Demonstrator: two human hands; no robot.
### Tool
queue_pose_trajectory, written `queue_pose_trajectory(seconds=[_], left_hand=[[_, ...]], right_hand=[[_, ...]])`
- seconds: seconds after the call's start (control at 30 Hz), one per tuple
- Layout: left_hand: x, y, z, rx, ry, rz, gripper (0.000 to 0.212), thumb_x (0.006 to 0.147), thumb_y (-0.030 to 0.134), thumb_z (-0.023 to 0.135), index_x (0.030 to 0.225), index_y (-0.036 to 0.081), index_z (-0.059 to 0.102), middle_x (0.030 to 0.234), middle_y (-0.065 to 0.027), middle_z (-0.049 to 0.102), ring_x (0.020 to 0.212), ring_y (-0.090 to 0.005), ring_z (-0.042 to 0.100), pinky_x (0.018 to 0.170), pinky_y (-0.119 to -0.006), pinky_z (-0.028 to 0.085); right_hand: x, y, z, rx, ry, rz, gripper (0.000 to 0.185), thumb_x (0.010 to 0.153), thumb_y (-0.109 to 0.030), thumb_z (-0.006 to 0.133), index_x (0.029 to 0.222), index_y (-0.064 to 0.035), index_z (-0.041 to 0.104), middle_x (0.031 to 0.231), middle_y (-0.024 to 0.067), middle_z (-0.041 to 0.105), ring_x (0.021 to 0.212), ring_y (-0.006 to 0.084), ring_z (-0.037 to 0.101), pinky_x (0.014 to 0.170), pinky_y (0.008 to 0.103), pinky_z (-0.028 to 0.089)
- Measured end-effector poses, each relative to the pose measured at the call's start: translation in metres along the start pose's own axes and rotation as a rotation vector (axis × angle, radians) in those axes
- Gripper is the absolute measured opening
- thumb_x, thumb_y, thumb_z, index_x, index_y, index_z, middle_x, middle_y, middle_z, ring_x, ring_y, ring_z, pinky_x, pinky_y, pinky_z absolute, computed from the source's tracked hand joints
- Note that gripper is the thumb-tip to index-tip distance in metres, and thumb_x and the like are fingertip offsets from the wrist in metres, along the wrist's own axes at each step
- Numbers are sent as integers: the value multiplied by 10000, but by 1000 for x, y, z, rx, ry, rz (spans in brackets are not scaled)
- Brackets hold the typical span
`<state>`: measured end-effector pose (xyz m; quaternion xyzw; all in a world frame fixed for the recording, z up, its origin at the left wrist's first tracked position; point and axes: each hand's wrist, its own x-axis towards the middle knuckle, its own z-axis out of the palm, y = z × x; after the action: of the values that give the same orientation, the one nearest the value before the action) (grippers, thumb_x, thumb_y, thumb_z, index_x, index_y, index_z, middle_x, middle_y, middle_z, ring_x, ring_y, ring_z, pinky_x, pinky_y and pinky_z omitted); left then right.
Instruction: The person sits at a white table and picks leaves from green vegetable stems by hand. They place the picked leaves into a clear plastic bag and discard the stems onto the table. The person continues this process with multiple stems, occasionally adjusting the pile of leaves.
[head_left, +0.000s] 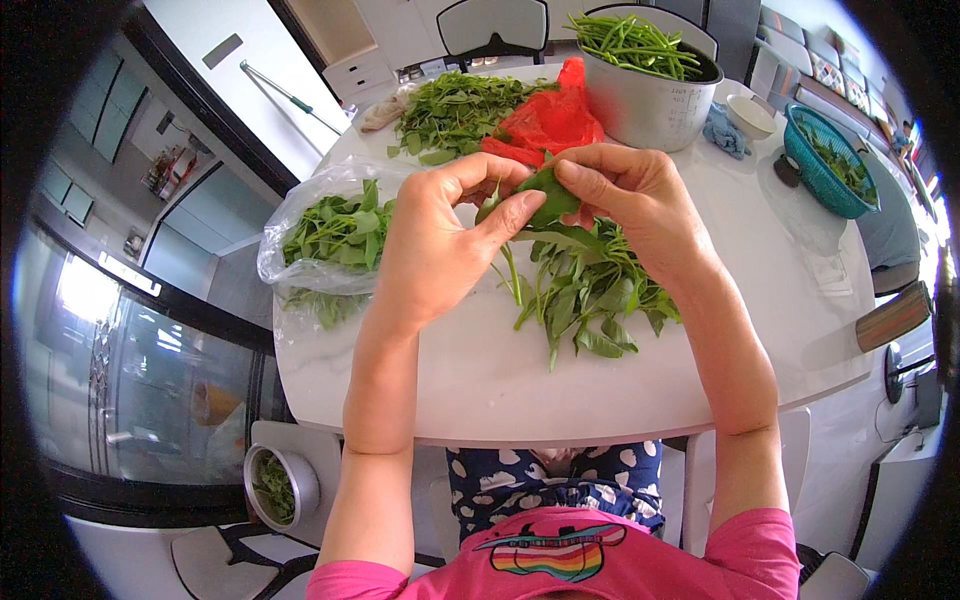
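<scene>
Above the white table, my left hand (457, 217) and my right hand (637, 202) both pinch a sprig of leafy greens (551, 199) between thumb and fingers, close together. Its green stems hang down beside my left hand. Below them on the table lies a pile of leafy greens (592, 300), its stems pointing left. To the left, more greens (341, 232) sit in a clear plastic bag (274, 262). Behind my hands are another heap of leafy greens (457, 109) and a crumpled red plastic bag (555, 116).
A metal pot (652, 112) holding long green stems stands at the back. Rightward are a blue cloth (726, 131), a white bowl (751, 118), a teal basket (810, 180) of greens and a brown cylinder (892, 319). A metal bowl (306, 487) with greens rests on a chair at lower left.
</scene>
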<state>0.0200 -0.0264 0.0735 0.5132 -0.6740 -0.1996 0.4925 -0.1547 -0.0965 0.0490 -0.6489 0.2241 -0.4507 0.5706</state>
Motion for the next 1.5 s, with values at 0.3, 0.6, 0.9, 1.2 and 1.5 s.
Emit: queue_pose_trajectory(seconds=[0.3,0.6,0.9,1.2,1.5], left_hand=[[0,2,-12,-48,-43,-47,149,841,128,695,912,3,655,724,43,589,639,-14,494,578,-160,387],[-2,4,-32,-58,34,-53,146,823,118,701,862,-17,661,717,19,614,668,-34,503,609,-191,402],[-6,-20,-100,354,327,69,155,826,119,688,884,-24,669,664,13,597,615,-47,491,566,-224,399],[-4,-74,-135,743,276,-250,137,805,110,685,897,12,662,733,-104,659,669,-162,602,656,-292,461],[22,-128,-125,940,246,-259,206,777,200,712,960,108,695,888,-104,696,840,-265,666,777,-344,501]], right_hand=[[-2,-6,-1,-6,11,17,263,908,-172,613,1051,46,643,817,61,658,666,97,597,618,224,471],[0,-8,-1,-16,71,41,231,917,-160,582,1004,45,642,799,61,645,653,88,569,593,228,447],[-15,6,29,-264,-65,43,173,887,-87,583,988,43,637,764,72,652,603,86,581,563,226,476],[-44,52,41,-727,-385,-313,151,813,30,617,962,23,638,765,106,650,587,159,621,557,259,487],[-63,79,-36,-761,315,-224,153,854,44,577,991,22,643,770,66,656,624,93,602,569,238,485]])
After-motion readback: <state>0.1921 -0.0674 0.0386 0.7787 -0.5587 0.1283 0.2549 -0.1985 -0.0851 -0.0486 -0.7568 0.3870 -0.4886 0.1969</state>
